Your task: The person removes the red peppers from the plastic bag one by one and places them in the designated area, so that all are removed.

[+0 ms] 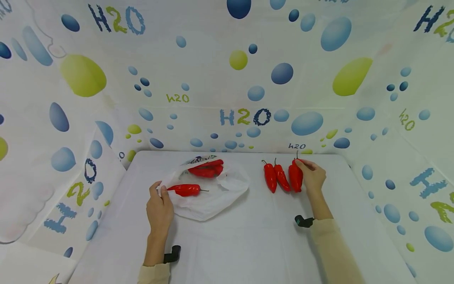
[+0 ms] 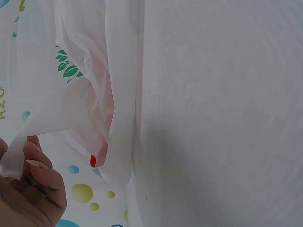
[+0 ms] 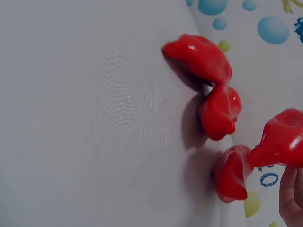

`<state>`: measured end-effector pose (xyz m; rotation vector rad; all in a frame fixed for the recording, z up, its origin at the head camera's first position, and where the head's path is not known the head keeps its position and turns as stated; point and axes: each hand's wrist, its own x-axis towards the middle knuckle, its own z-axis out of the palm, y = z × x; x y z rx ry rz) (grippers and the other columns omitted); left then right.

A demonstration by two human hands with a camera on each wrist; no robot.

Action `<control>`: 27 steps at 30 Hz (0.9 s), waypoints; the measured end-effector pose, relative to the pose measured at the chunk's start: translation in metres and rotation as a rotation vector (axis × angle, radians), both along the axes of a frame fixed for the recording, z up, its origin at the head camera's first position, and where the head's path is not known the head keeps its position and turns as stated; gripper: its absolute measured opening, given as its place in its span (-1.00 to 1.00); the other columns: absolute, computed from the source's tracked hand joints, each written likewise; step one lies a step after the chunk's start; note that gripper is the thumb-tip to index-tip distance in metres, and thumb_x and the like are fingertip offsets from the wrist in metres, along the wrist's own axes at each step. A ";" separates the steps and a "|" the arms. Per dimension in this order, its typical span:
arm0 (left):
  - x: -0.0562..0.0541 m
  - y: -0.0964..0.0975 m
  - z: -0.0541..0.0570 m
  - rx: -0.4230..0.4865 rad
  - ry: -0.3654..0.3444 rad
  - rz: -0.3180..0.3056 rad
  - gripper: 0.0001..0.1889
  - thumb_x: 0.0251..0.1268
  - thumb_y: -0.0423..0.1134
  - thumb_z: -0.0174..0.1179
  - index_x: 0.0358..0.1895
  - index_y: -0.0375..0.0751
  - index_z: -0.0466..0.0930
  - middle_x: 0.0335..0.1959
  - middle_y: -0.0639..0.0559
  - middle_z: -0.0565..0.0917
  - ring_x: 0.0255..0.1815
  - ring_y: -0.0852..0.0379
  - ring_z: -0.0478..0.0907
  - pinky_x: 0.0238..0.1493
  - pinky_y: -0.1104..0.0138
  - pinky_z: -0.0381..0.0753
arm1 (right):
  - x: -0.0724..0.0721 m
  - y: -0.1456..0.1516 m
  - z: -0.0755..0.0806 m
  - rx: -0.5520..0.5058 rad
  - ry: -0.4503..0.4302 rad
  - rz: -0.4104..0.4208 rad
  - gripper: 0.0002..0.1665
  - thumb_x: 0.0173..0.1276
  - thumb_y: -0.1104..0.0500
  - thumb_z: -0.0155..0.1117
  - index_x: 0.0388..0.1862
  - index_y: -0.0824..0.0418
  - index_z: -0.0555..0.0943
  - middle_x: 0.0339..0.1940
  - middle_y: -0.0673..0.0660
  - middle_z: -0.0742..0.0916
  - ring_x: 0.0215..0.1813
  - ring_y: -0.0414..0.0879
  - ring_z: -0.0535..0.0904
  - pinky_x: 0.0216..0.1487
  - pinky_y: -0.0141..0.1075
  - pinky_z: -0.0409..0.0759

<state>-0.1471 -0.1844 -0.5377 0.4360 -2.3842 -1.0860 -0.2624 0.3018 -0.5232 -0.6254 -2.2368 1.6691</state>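
Note:
My left hand [image 1: 160, 209] pinches the edge of a thin white plastic bag [image 1: 203, 211]; in the left wrist view, a fold of the bag [image 2: 52, 111] is between the fingers and thumb. One red pepper [image 1: 186, 190] lies near that hand at the bag's mouth, and several more red peppers [image 1: 205, 171] show inside. My right hand [image 1: 313, 177] holds a red pepper [image 3: 280, 139] by its stem end, above the table. Below it a lying red pepper [image 3: 232, 174] is partly hidden in the head view. Two others, a left pepper [image 1: 270, 177] and a middle pepper [image 1: 281, 177], lie alongside.
A white cloth covers the table [image 1: 244, 244]. Behind and at both sides hangs a white sheet [image 1: 213, 71] printed with blue and green drops and H2O lettering. Dark wrist cameras stick out from the left wrist [image 1: 172, 254] and right wrist [image 1: 303, 221].

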 end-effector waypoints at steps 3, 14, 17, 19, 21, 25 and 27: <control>0.000 0.000 0.000 -0.002 0.003 -0.001 -0.52 0.73 -0.03 -0.16 0.45 -0.27 0.33 -0.51 -0.13 0.54 -0.54 0.02 0.39 -0.39 0.25 0.54 | -0.003 0.006 -0.002 0.018 -0.032 -0.001 -0.34 0.40 -0.29 0.38 0.27 0.10 0.71 0.20 0.14 0.75 0.19 -0.05 0.59 0.19 -0.29 0.59; 0.000 0.000 -0.001 0.002 0.022 -0.002 -0.54 0.73 -0.06 -0.14 0.44 -0.28 0.34 -0.47 -0.19 0.58 -0.51 -0.05 0.43 -0.40 0.22 0.48 | -0.009 0.020 -0.007 0.040 -0.117 0.004 -0.31 0.44 -0.29 0.33 0.33 0.13 0.66 0.29 0.16 0.70 0.29 0.04 0.54 0.31 -0.11 0.56; 0.000 0.000 0.000 -0.001 0.047 -0.005 -0.55 0.73 -0.08 -0.13 0.41 -0.30 0.36 -0.43 -0.22 0.61 -0.47 -0.09 0.46 -0.39 0.19 0.47 | -0.010 0.024 -0.009 0.050 -0.136 0.008 -0.32 0.45 -0.26 0.33 0.34 0.16 0.66 0.30 0.18 0.69 0.30 0.07 0.54 0.32 -0.09 0.56; 0.000 0.000 0.000 -0.005 0.057 -0.005 -0.56 0.73 -0.08 -0.12 0.40 -0.30 0.37 -0.43 -0.22 0.61 -0.46 -0.08 0.46 -0.39 0.18 0.45 | -0.011 0.026 -0.010 0.057 -0.150 0.014 -0.31 0.45 -0.25 0.32 0.34 0.18 0.65 0.31 0.20 0.69 0.31 0.09 0.54 0.33 -0.07 0.54; 0.001 0.000 0.000 -0.004 0.053 -0.006 -0.56 0.73 -0.07 -0.13 0.40 -0.30 0.37 -0.47 -0.18 0.57 -0.51 -0.05 0.43 -0.44 0.21 0.45 | -0.012 0.029 -0.012 0.072 -0.167 0.018 -0.31 0.46 -0.25 0.31 0.34 0.20 0.65 0.31 0.23 0.68 0.31 0.11 0.53 0.34 -0.05 0.53; 0.000 0.000 0.000 -0.002 0.034 -0.001 -0.55 0.73 -0.06 -0.13 0.42 -0.28 0.36 -0.57 -0.09 0.46 -0.58 0.02 0.33 -0.51 0.28 0.40 | -0.013 0.031 -0.016 0.092 -0.194 0.023 -0.30 0.47 -0.23 0.30 0.34 0.24 0.63 0.32 0.26 0.67 0.32 0.14 0.53 0.35 -0.03 0.51; 0.000 0.000 0.000 -0.002 0.030 0.003 -0.54 0.73 -0.05 -0.13 0.42 -0.27 0.36 -0.59 -0.08 0.44 -0.60 0.03 0.31 -0.52 0.29 0.40 | -0.014 0.032 -0.018 0.098 -0.201 0.023 -0.30 0.48 -0.23 0.30 0.34 0.25 0.63 0.32 0.27 0.67 0.32 0.15 0.53 0.34 -0.02 0.52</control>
